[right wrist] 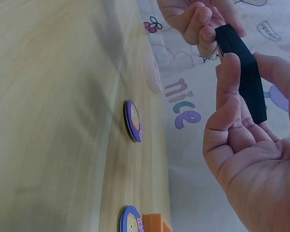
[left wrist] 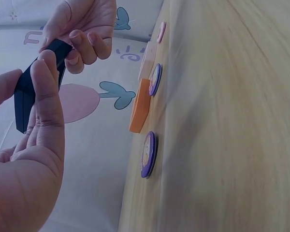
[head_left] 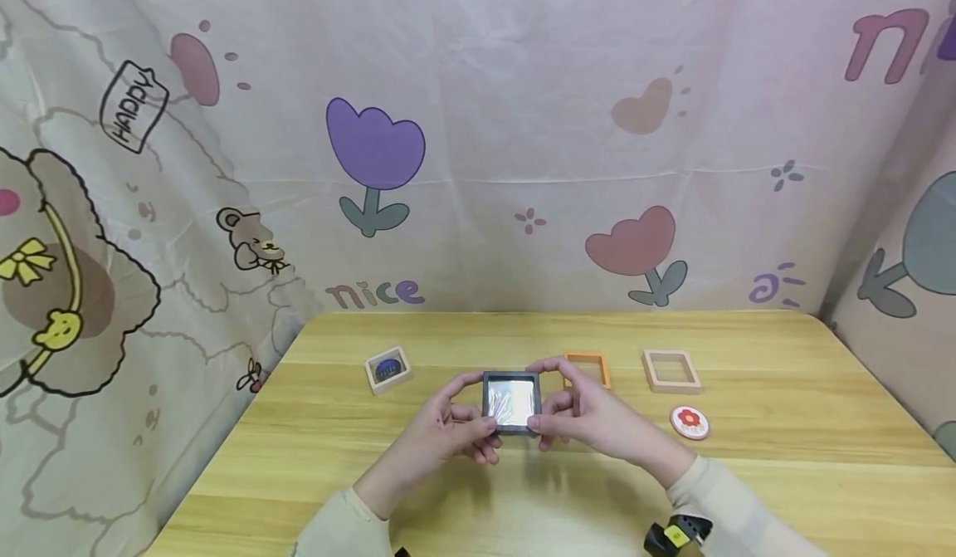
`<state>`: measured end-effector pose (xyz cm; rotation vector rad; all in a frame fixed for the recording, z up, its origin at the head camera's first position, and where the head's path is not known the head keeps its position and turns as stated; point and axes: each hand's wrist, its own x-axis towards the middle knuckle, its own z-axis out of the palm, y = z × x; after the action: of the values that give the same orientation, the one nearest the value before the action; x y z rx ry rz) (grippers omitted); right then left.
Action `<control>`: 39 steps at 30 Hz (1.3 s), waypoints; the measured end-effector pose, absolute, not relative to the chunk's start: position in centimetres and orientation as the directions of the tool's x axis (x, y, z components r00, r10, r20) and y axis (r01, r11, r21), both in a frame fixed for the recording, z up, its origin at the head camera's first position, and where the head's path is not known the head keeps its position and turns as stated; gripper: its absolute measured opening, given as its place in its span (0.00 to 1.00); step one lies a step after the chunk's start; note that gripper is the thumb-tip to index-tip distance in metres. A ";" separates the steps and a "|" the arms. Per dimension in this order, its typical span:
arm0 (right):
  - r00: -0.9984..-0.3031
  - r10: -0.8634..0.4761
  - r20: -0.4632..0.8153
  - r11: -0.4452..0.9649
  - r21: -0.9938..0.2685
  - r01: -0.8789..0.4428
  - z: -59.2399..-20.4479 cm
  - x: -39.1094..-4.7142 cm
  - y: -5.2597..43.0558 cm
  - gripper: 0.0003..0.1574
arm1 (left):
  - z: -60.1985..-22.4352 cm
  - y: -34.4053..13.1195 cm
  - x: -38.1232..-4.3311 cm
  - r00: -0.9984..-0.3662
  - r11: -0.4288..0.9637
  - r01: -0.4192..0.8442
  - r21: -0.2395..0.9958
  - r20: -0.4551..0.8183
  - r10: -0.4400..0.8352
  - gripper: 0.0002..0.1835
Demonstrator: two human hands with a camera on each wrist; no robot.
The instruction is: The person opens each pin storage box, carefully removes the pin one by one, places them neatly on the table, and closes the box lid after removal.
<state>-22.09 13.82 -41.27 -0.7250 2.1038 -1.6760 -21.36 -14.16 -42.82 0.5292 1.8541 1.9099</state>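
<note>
Both hands hold a small square black display frame (head_left: 512, 429) with shiny clear film across its middle. It is raised off the table, its film side toward the head camera. My left hand (head_left: 448, 434) pinches its left edge, thumb at the lower corner. On the opposite edge, my right hand (head_left: 586, 412) grips with the thumb low and the index finger at the top corner. In the left wrist view the frame's dark side (left wrist: 24, 99) shows between thumb and fingers. Two purple-edged round badges, one of them nearer (left wrist: 148, 154), lie on the table, hidden behind the hands in the head view.
Behind the right hand lies an orange square frame (head_left: 596, 360), with a pale pink frame (head_left: 672, 384) to its right. A red-flower badge (head_left: 690, 422) is closer in. At left, a whitish frame (head_left: 377, 383) surrounds a blue badge (head_left: 388, 368). A patterned curtain (head_left: 478, 250) hangs behind the table.
</note>
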 end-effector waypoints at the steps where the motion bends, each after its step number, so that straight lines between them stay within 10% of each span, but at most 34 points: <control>1: -0.807 -0.589 0.041 0.167 -0.971 -0.172 -41.3 -22.1 13.8 0.44 | -42.8 -14.2 -21.4 -0.837 -0.017 -0.036 0.999 -0.021 0.547 0.45; 18: -0.802 -0.527 0.282 0.580 -0.569 -0.582 -40.2 -22.9 12.9 0.50 | -42.8 -14.3 -21.9 -0.846 0.025 -0.011 1.000 -0.022 0.533 0.43; 39: -0.838 -0.513 0.188 0.638 -0.569 -0.518 -40.3 -28.2 10.7 0.49 | -43.2 -15.9 -22.0 -0.889 0.112 -0.049 0.993 -0.094 0.448 0.41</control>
<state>-28.21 10.72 -40.25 -0.8975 2.8512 -0.9951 -21.99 -15.93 -43.24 0.3888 2.0251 1.8319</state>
